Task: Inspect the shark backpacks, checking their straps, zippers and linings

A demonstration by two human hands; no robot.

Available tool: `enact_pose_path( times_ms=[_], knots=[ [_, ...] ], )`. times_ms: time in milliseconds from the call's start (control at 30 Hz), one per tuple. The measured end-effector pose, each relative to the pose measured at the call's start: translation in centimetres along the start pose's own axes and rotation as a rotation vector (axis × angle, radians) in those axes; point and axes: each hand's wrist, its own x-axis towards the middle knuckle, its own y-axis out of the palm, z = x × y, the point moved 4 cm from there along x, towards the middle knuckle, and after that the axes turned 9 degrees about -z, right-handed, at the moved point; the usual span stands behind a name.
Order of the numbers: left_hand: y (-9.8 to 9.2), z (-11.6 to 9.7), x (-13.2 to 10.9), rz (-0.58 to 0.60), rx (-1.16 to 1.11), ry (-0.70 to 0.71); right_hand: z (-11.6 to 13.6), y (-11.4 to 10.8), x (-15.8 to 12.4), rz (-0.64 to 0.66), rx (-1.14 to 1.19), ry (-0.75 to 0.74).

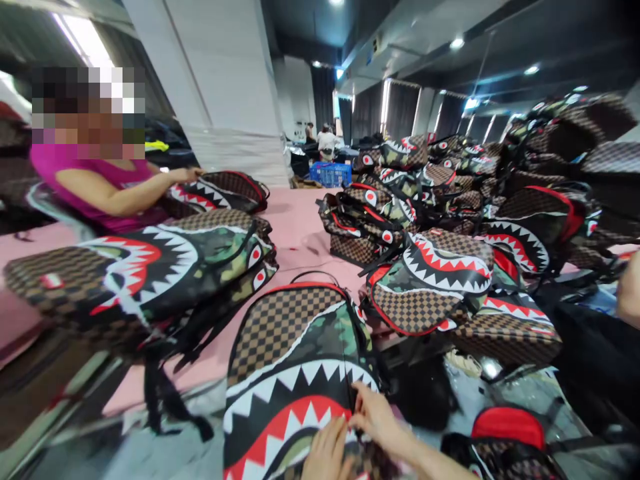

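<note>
A backpack (295, 333) with brown checks, a camouflage patch and a printed shark mouth lies face up in front of me. My left hand (327, 450) rests on the lower part of the printed mouth, its fingers stretched out flat. Beside it my right hand (373, 413) is bent at the backpack's side of the print, thumb and fingers drawn together in a pinch. Whatever is between those fingers is too small to make out. A thin dark line runs up the bag's front from the right hand.
Stacked shark backpacks (150, 267) lie to the left on the pink table (300, 207). More backpacks (440, 280) are piled on the right. A person in a magenta top (110, 183) handles another bag (225, 190). A blue crate (330, 174) stands farther back. Loose straps (160, 393) hang over the table edge.
</note>
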Motion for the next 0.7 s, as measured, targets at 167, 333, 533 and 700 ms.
enact_pose_path(
  times_ms=[167,333,533,700],
  knots=[
    [-1.9,-1.4,1.7,0.227,-0.155,0.097,1.2,0.0,1.7,-0.062,-0.136,-0.050],
    [-2.5,-2.2,2.7,0.519,-0.330,0.099,1.3,0.2,-0.7,-0.029,-0.145,-0.145],
    [-2.1,-1.9,1.6,0.636,-0.435,0.080,3.9,-3.8,3.9,-0.329,0.044,-0.234],
    [-1.8,-1.6,1.0,0.665,-0.419,0.089,8.1,-9.8,17.3,-0.515,0.079,-0.220]
  ],
)
